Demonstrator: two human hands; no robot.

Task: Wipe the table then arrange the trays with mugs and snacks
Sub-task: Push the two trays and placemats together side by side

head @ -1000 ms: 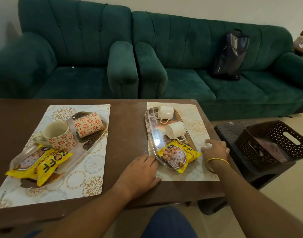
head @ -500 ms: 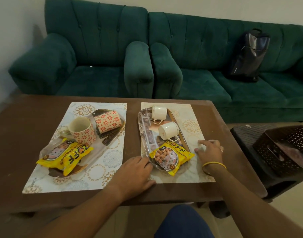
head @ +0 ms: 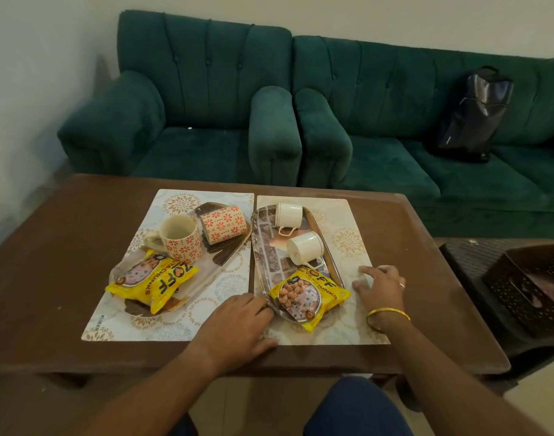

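Two patterned placemats lie side by side on the brown table (head: 65, 262). The left tray (head: 212, 272) carries an upright floral mug (head: 181, 240), a floral mug on its side (head: 223, 223) and yellow snack packets (head: 153, 281). On the right tray (head: 263, 247) two white mugs (head: 288, 215) (head: 305, 248) lie tipped over, with one yellow snack packet (head: 310, 298) at its near end. My left hand (head: 238, 322) rests flat on the right placemat (head: 348, 240) at the tray's near corner. My right hand (head: 381, 289) presses flat on the same mat, right of the tray.
A green armchair (head: 190, 121) and green sofa (head: 410, 136) stand behind the table, with a black bag (head: 473, 118) on the sofa. At the right, a dark perforated basket (head: 527, 284) sits on a dark stool (head: 464, 262).
The right placemat with its tray has slid left until it lies close beside the left placemat; both hands stayed on it. The view has shifted left.
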